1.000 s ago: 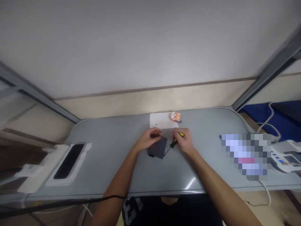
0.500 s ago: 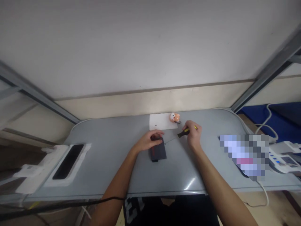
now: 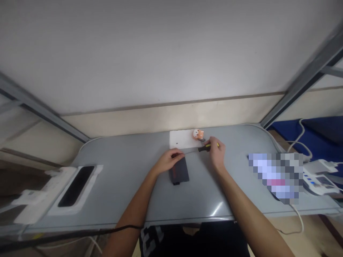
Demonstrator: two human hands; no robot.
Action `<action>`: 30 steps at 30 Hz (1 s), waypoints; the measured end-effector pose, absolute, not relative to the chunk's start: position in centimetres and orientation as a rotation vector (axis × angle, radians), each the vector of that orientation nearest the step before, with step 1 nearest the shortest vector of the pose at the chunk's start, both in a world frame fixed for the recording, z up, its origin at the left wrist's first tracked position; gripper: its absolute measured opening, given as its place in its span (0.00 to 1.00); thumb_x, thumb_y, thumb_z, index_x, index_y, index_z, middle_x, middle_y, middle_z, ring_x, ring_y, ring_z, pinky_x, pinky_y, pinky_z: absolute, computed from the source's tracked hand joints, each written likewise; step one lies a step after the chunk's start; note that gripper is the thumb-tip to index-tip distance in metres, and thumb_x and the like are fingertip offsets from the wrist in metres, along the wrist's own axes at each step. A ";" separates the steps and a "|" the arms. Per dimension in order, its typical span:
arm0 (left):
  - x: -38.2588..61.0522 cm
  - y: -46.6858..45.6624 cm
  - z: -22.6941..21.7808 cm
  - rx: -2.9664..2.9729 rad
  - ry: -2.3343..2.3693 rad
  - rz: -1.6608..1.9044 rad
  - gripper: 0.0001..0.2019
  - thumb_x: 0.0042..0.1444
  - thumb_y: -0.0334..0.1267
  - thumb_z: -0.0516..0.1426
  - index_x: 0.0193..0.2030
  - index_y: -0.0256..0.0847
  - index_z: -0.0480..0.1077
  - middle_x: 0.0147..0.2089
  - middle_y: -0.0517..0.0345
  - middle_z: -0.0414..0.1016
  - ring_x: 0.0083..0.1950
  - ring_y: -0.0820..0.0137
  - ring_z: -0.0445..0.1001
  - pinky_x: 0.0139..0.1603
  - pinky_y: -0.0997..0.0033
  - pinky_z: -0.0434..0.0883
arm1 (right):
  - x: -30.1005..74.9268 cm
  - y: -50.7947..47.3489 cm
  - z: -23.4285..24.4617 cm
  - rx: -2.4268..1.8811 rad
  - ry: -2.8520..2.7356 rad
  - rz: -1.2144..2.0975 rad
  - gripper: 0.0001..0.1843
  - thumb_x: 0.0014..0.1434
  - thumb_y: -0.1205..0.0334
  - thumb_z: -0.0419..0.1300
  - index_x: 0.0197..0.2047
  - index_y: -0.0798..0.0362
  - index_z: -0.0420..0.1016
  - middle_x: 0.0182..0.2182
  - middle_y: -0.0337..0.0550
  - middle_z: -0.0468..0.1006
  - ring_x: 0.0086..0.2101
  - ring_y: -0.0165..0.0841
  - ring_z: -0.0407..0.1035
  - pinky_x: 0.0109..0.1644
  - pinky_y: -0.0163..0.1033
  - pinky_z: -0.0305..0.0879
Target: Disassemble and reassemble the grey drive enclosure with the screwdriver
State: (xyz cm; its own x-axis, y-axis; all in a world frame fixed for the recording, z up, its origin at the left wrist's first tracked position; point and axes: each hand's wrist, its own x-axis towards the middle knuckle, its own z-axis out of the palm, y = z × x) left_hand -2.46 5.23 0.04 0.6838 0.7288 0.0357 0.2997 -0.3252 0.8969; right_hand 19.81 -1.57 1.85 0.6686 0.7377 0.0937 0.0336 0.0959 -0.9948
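My right hand (image 3: 217, 151) is wrapped round the black-and-yellow handle of a screwdriver (image 3: 204, 147), whose thin shaft points left. Its tip reaches the fingers of my left hand (image 3: 168, 160), which are pinched together over the far end of a flat dark rectangular case (image 3: 180, 171). Whatever lies between those left fingertips is too small to make out. The case lies on the grey table, with a reddish mark along its left side and a small black piece at its near end.
Behind my hands lies a white paper (image 3: 180, 138) with a tiny dark piece (image 3: 177, 143) and an orange-and-white animal-faced figure (image 3: 198, 134) on it. A black phone (image 3: 76, 185) is at left. On the right are a pixelated device (image 3: 276, 176) and a white power strip (image 3: 318, 182).
The screwdriver has swung so its tip moved away from the case's right edge to my left fingertips. My left fingers have drawn together at the case's far end.
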 end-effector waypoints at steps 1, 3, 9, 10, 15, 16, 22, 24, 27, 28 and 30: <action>-2.5 5.3 -0.1 1.904 0.809 0.558 0.17 0.66 0.52 0.59 0.41 0.39 0.79 0.42 0.53 0.81 0.43 0.65 0.76 0.45 0.69 0.70 | 19.8 -1.6 1.8 -1.397 -0.698 0.590 0.20 0.60 0.51 0.55 0.22 0.53 0.73 0.20 0.37 0.69 0.24 0.30 0.63 0.29 0.36 0.58; -2.5 5.3 -0.4 1.885 0.811 0.584 0.18 0.66 0.53 0.59 0.41 0.39 0.80 0.43 0.52 0.82 0.45 0.65 0.77 0.47 0.68 0.71 | 19.8 -1.5 1.7 -1.401 -0.691 0.586 0.20 0.61 0.51 0.55 0.22 0.53 0.74 0.20 0.37 0.70 0.24 0.31 0.63 0.30 0.36 0.59; -3.2 6.3 -0.9 1.771 0.915 0.676 0.23 0.66 0.58 0.56 0.46 0.39 0.79 0.40 0.52 0.81 0.39 0.67 0.77 0.42 0.69 0.72 | 19.8 -1.2 1.2 -1.411 -0.660 0.591 0.22 0.60 0.49 0.54 0.22 0.53 0.74 0.20 0.37 0.69 0.24 0.31 0.62 0.30 0.37 0.58; -3.3 6.7 -0.8 1.793 0.968 0.711 0.23 0.67 0.58 0.55 0.47 0.39 0.79 0.40 0.53 0.81 0.38 0.67 0.76 0.40 0.69 0.72 | 19.8 -1.0 1.1 -1.416 -0.655 0.595 0.22 0.60 0.48 0.54 0.22 0.52 0.74 0.19 0.37 0.69 0.24 0.31 0.62 0.30 0.37 0.58; -3.0 9.5 0.4 2.239 1.152 0.711 0.17 0.68 0.51 0.55 0.44 0.42 0.80 0.39 0.55 0.79 0.38 0.67 0.73 0.44 0.67 0.70 | 19.8 -0.2 0.2 -1.404 -0.558 0.670 0.21 0.58 0.48 0.54 0.22 0.52 0.74 0.19 0.37 0.69 0.24 0.32 0.61 0.30 0.38 0.57; -2.8 10.1 0.7 2.331 1.154 0.680 0.15 0.68 0.49 0.56 0.43 0.42 0.80 0.40 0.54 0.79 0.40 0.66 0.73 0.46 0.66 0.70 | 19.8 -0.1 0.0 -1.400 -0.535 0.688 0.20 0.58 0.48 0.54 0.22 0.52 0.74 0.19 0.36 0.69 0.23 0.32 0.60 0.29 0.38 0.57; -1.7 12.6 1.8 2.609 1.152 0.489 0.13 0.68 0.43 0.56 0.44 0.43 0.82 0.46 0.50 0.81 0.47 0.59 0.77 0.54 0.61 0.70 | 19.6 0.3 -0.1 -1.405 -0.496 0.720 0.18 0.56 0.52 0.54 0.21 0.52 0.74 0.17 0.36 0.67 0.22 0.32 0.60 0.28 0.38 0.55; -1.6 12.9 2.0 2.650 1.163 0.459 0.14 0.68 0.43 0.55 0.44 0.43 0.82 0.46 0.49 0.81 0.47 0.59 0.77 0.54 0.61 0.70 | 19.6 0.3 0.1 -1.397 -0.490 0.723 0.17 0.55 0.52 0.54 0.21 0.52 0.74 0.17 0.36 0.68 0.22 0.32 0.61 0.28 0.38 0.56; -1.8 13.2 2.0 2.663 1.155 0.425 0.14 0.69 0.43 0.55 0.45 0.43 0.82 0.47 0.49 0.81 0.47 0.59 0.77 0.53 0.61 0.70 | 19.7 0.4 0.2 -1.386 -0.474 0.728 0.18 0.55 0.52 0.54 0.22 0.52 0.74 0.17 0.37 0.68 0.22 0.32 0.61 0.28 0.38 0.56; -1.9 13.3 2.0 2.660 1.147 0.414 0.14 0.68 0.43 0.55 0.45 0.43 0.82 0.47 0.50 0.81 0.47 0.59 0.78 0.53 0.61 0.70 | 19.7 0.4 0.2 -1.383 -0.469 0.731 0.18 0.55 0.52 0.54 0.22 0.52 0.74 0.18 0.37 0.69 0.22 0.32 0.61 0.28 0.37 0.57; -2.1 13.4 2.0 2.652 1.138 0.401 0.13 0.68 0.42 0.55 0.46 0.43 0.82 0.47 0.50 0.81 0.47 0.60 0.78 0.53 0.62 0.70 | 19.8 0.5 0.2 -1.381 -0.461 0.738 0.18 0.55 0.51 0.54 0.22 0.52 0.74 0.17 0.36 0.69 0.22 0.32 0.61 0.28 0.37 0.57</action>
